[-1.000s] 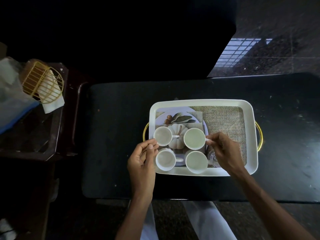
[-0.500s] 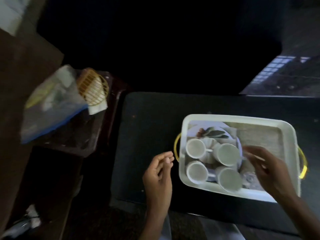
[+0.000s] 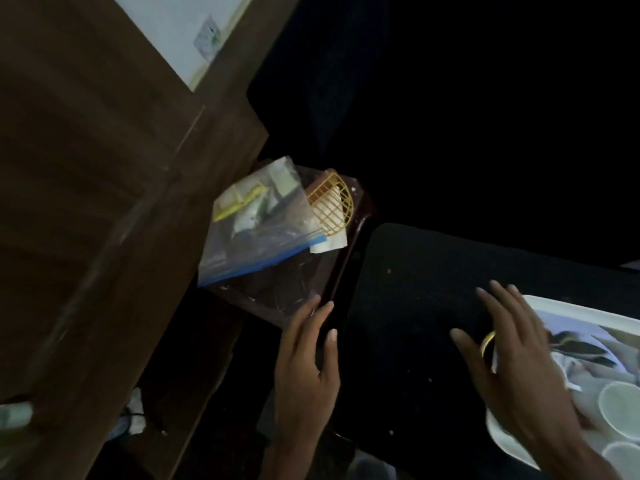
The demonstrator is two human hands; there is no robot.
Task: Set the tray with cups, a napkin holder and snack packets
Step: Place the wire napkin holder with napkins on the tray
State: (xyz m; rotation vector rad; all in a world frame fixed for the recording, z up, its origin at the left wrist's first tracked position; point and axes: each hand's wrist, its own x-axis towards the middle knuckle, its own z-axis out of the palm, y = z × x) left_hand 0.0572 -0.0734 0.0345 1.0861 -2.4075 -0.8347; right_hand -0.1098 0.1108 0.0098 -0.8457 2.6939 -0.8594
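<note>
Left hand [image 3: 306,370] is empty, fingers loosely extended over the side table [image 3: 277,292] edge. Beyond its fingertips lie the gold wire napkin holder [image 3: 332,202] and bagged snack packets [image 3: 256,220]. Right hand [image 3: 512,362] is spread, empty, above the tray [image 3: 568,306] corner; cups [image 3: 620,407] sit just right of its wrist.

One view only — a head-worn wide-angle camera, looking steeply down and tilted toward the person's left. It sits close above both hands, with the dark counter [image 3: 433,306] running off the right edge and the wooden furniture [image 3: 86,202] filling the left side — blurred.
</note>
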